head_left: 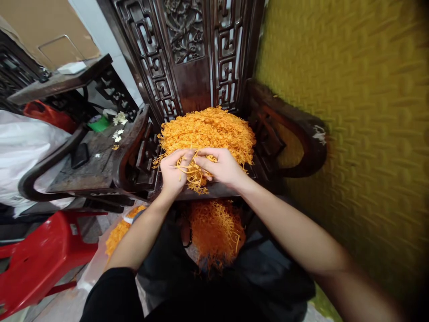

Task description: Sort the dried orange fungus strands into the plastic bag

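Note:
A large heap of thin orange plastic-like pieces (208, 127) lies on the seat of a carved dark wooden chair (194, 82). In front of the heap, my left hand (173, 172) is closed around a bunch of orange strands (197, 176). My right hand (221, 167) pinches the same bunch from the other side, its fingertips close to the left thumb. Some strands hang below both hands. Between my legs, under the seat's edge, sits a second pile of orange strands (216, 228). What exactly the pieces are, I cannot make out.
To the left is a wooden side surface (90, 167) with a dark phone-like object (79, 155), a green container (98, 123) and white bits. A red plastic stool (50, 255) and a clear bag of orange pieces (119, 232) stand lower left. Yellow padded material (351, 112) covers the right.

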`<state>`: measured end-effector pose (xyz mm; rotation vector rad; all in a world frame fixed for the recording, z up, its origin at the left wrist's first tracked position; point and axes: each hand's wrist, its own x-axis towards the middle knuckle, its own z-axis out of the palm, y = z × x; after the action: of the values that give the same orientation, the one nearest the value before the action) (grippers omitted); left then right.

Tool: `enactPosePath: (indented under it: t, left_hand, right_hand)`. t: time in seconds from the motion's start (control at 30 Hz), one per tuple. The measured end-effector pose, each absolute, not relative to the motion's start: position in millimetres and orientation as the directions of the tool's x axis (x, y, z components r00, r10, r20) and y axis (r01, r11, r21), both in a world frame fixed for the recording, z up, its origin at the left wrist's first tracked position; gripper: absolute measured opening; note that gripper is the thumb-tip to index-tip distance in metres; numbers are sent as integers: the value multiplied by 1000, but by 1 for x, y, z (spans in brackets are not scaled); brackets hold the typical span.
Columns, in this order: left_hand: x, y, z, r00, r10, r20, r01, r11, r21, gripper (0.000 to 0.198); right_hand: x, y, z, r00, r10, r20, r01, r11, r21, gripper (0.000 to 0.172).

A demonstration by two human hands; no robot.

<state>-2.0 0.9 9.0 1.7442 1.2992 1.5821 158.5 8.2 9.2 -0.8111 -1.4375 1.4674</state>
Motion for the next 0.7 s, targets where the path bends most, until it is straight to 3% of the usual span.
enactPosePath:
  t: [0.2, 0.3, 0.4, 0.53, 0.63, 0.7]
  left_hand:
    - [-4, 5, 7, -217, 837, 503, 361, -410, 838, 41]
    - [-24, 26, 14, -454, 791, 410, 164, -378, 911, 45]
    - [-44, 40, 21, -582, 727, 365, 6, -444, 896, 44]
    - [-42, 23, 15, -386, 842, 376, 88, -372, 924, 37]
    - [-35, 2, 18, -343, 850, 400, 85, -396, 914, 35]
    - [-35, -9, 23, -330, 851, 409, 74, -409, 910, 32]
  right_hand:
    - [157, 8, 6, -419, 904, 81, -231, -20, -973, 41]
    - [156, 6, 2, -408, 911, 61, -162, -6, -987, 44]
    - [162, 11, -2, -372, 928, 33, -200, -46, -979, 46]
    - [192, 30, -1, -197, 980, 6, -353, -65, -934, 44]
    - [228, 44, 8, -65, 998, -24, -381, -47, -923, 40]
    - [253, 50, 15, -32, 999, -39, -371, -48, -927, 50]
